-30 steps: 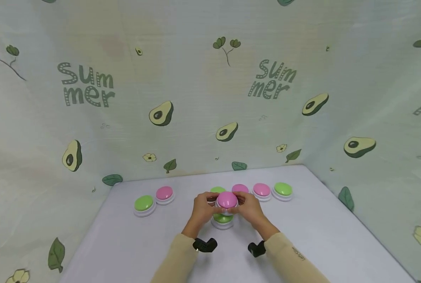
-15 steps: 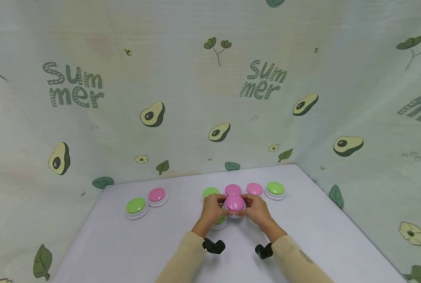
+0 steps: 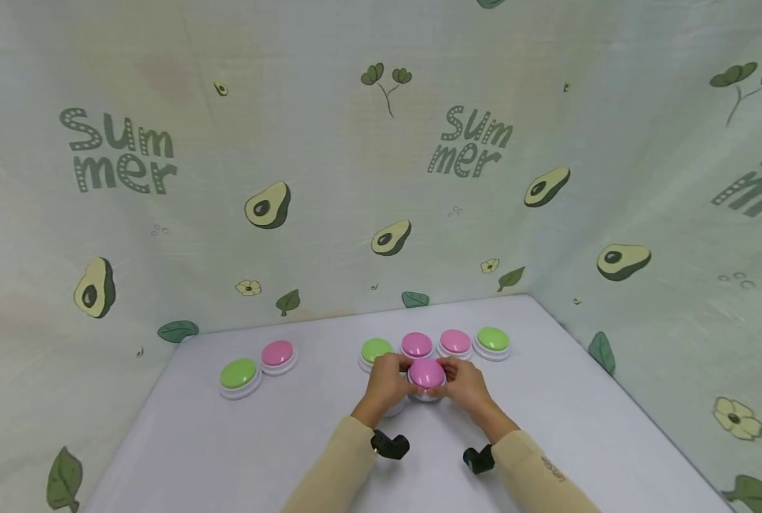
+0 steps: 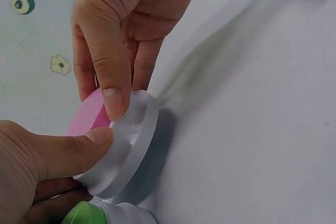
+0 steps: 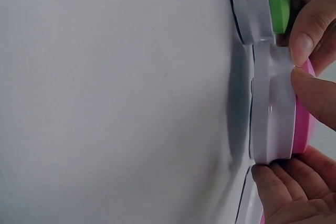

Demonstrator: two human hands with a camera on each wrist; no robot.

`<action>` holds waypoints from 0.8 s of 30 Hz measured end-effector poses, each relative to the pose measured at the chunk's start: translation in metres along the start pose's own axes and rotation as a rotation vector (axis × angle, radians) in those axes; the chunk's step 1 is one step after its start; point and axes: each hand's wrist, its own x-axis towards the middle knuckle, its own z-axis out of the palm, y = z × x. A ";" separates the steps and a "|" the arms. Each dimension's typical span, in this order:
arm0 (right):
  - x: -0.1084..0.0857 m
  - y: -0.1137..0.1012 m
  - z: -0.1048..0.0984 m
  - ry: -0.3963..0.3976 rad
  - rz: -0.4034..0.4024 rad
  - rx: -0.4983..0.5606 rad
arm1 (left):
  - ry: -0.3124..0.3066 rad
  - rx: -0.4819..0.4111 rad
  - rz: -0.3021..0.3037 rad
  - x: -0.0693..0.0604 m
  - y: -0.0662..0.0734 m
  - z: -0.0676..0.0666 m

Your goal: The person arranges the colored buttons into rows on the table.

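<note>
Your two hands share one button: the left hand (image 3: 386, 385) and the right hand (image 3: 468, 389) both pinch the glossy pink-domed round button on a white plastic base (image 3: 427, 372), from its left and right sides. Your thumbs meet, or nearly meet, on its near side, and the other fingers reach around the rim. It sits between your hands, dome up; you can't tell for certain whether its base touches the white counter (image 3: 246, 456).

Counting that one, you have eight buttons, four pink and four green, all on white bases. Take the held button as your landmark. Just to its left is a mostly covered green button (image 4: 86, 214), largely behind your left hand in the head view; whether the two bases touch is unclear. Close behind the landmark is the rear pink button (image 3: 416, 344), with the second rear pink button (image 3: 455, 341) behind and to the right. The far-right green button (image 3: 493, 338) lies further right along that row, and the rear green button (image 3: 376, 350) is behind and to the left. Well to the landmark's left is a pair: the left pink button (image 3: 278, 353) and, nearer to you, the left green button (image 3: 237, 373).

Nearer to you than the landmark are two black wrist devices (image 3: 390, 446) and two beige sleeves (image 3: 336, 467), one each per arm. Beyond it hangs a pale cloth printed with avocados and "summer" lettering (image 3: 330, 271).
</note>
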 end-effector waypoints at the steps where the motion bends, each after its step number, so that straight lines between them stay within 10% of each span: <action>1: 0.000 0.001 0.001 -0.001 0.001 -0.008 | -0.007 0.008 -0.002 0.000 -0.001 0.000; 24: -0.002 0.012 0.001 -0.004 0.007 0.031 | -0.023 0.187 0.014 0.004 0.001 0.006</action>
